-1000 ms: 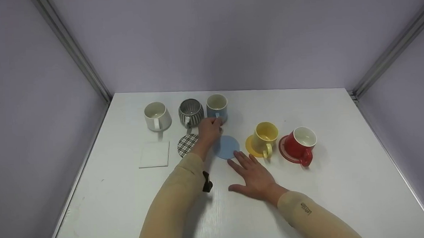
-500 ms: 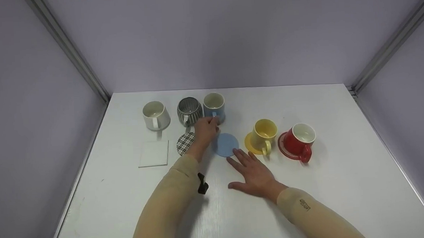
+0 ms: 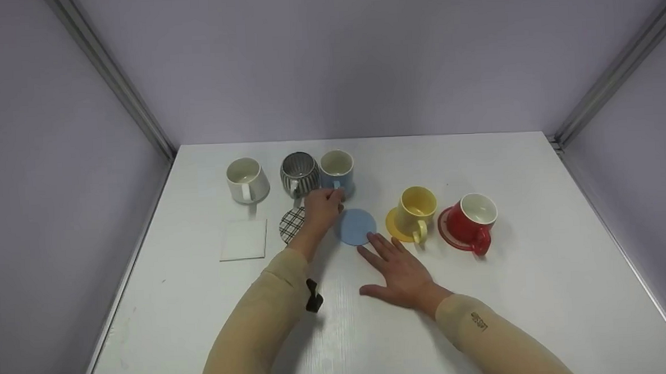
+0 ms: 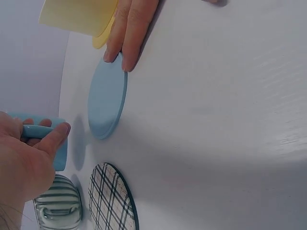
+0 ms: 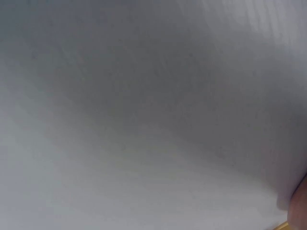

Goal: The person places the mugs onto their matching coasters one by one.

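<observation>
We're pinching blue mug (image 3: 337,176) by handle (image 4: 36,131), left hand (image 3: 323,209), behind blue coaster (image 3: 355,227); right hand (image 3: 398,275) splayed, holding nothing, touching coaster.

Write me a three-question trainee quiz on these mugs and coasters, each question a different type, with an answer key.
1. Multiple choice: which mug does the left hand hold?
A) white
B) blue
C) striped

2. True or false: in the head view, the plaid coaster lies between the white square coaster and the blue coaster.

3. Count: how many mugs stand on coasters?

Key:
1. B, the blue mug.
2. True.
3. Two: the yellow mug and the red mug.
</observation>
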Action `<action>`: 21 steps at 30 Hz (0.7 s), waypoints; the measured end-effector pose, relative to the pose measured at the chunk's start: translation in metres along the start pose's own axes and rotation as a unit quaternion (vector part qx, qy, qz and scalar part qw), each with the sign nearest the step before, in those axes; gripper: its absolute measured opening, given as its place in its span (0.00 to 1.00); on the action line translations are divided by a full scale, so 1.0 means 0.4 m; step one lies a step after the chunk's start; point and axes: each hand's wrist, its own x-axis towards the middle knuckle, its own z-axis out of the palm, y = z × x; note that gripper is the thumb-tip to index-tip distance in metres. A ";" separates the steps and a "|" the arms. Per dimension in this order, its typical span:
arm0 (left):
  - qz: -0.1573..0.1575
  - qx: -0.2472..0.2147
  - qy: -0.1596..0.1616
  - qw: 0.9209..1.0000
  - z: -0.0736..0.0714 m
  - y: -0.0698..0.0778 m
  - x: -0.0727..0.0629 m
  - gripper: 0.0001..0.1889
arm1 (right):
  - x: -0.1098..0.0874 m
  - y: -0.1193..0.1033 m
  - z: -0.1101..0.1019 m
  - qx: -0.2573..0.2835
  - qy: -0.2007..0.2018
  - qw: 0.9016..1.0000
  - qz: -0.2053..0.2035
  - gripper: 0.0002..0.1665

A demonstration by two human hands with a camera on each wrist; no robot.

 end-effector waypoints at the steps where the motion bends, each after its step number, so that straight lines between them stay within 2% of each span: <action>1: 0.001 0.001 0.000 1.000 -0.001 0.002 -0.003 0.19 | 0.000 0.000 0.000 -0.002 0.000 1.000 0.000 0.55; 9: 0.000 0.014 -0.008 1.000 -0.006 0.002 -0.032 0.18 | 0.002 -0.003 0.000 -0.009 -0.026 1.000 0.014 0.56; 14: -0.010 0.004 -0.009 1.000 -0.005 0.001 -0.044 0.18 | 0.002 -0.004 -0.001 -0.006 -0.017 1.000 0.011 0.56; 21: 0.000 -0.011 -0.003 1.000 -0.006 0.003 -0.055 0.19 | 0.000 0.000 0.003 -0.012 -0.009 1.000 0.010 0.56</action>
